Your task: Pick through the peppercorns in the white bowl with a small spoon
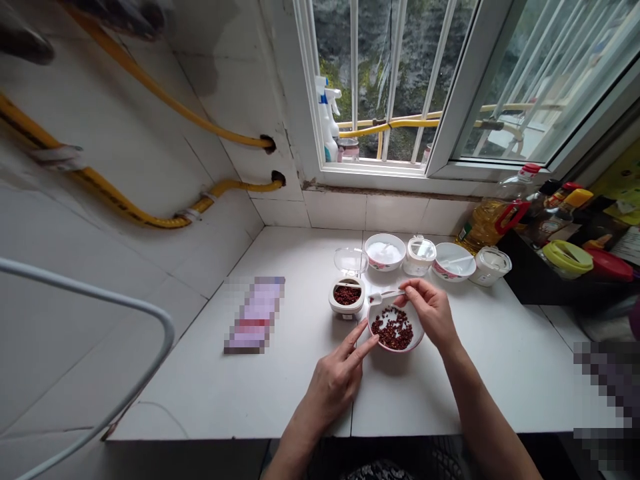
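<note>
A white bowl (419, 339) with a pink rim stands on the counter, with reddish-brown peppercorns (396, 336) spread inside. My left hand (336, 375) steadies the bowl at its near left rim, its leading fingers stretched against the edge. Between the fingertips of my right hand (431, 313) is the handle of a small white spoon (385, 295), held level over the bowl's far side. The spoon's head lies at the far left rim. Left of the bowl, a seasoning jar (346, 308) with its clear lid (351, 261) flipped up contains more peppercorns.
Behind stand a bowl of white powder (385, 252), a lidded jar (420, 256), another bowl (454, 261) and a second jar (491, 267). An oil bottle (487, 223) and sauce bottles fill the right corner. A blurred purple packet (257, 313) lies left. Yellow hoses (135, 210) run along the wall.
</note>
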A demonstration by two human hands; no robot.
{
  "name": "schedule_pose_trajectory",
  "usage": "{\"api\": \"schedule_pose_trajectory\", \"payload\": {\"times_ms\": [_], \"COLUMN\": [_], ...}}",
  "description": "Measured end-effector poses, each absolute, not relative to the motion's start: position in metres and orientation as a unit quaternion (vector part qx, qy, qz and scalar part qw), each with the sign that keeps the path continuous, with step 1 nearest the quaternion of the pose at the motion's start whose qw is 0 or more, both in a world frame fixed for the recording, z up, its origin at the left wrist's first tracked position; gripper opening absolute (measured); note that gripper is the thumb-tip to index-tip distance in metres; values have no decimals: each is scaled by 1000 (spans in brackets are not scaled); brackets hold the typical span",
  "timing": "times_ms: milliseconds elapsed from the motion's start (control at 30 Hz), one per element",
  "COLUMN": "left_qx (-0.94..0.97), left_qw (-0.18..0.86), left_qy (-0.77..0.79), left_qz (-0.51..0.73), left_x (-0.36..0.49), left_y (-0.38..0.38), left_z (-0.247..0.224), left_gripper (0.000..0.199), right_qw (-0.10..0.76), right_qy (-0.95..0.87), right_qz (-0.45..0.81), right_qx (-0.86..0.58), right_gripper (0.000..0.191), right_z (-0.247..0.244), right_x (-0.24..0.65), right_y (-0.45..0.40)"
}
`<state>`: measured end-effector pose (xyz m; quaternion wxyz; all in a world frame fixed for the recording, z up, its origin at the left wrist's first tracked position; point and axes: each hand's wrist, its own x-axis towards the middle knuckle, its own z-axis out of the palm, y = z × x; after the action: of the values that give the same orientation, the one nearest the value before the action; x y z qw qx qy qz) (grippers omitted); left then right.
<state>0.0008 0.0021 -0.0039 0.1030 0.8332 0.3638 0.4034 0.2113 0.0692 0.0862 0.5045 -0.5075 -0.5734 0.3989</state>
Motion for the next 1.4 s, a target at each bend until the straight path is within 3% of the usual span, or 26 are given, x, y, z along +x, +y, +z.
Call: {"api": "schedule_pose_trajectory", "payload": {"times_ms": [100, 200, 300, 500, 900, 1133, 1400], "left_qx": [834, 835, 835, 836, 841, 855, 901], "left_qw": [105, 105, 103, 88, 86, 50, -77], "left_qy": [363, 369, 369, 369, 381, 383, 292], "left_qz": [401, 394, 396, 397, 374, 346, 312], "left_x": [1, 1, 1, 2, 1, -3, -21], "left_y": [2, 2, 3, 5, 7, 8, 31], "left_z": [-5, -6, -5, -7, -4, 4, 14], "left_gripper": [62, 64, 64, 64, 65, 65, 55], "right_qw": [522, 483, 479, 497, 239, 283, 302], "right_qy": [-664, -773, -793, -762, -881, -866, -833], "right_qz": [253, 103, 38, 52, -54, 69, 57], "right_qx": [-471, -399, -375, -413, -405, -406, -460], "right_gripper": [16, 19, 20, 12, 26, 24, 19], "right_z": [86, 81, 77, 87, 79, 85, 80], "right_x": [191, 177, 175, 210, 251, 250, 252], "right_y": [66, 65, 66, 69, 71, 51, 86]}}
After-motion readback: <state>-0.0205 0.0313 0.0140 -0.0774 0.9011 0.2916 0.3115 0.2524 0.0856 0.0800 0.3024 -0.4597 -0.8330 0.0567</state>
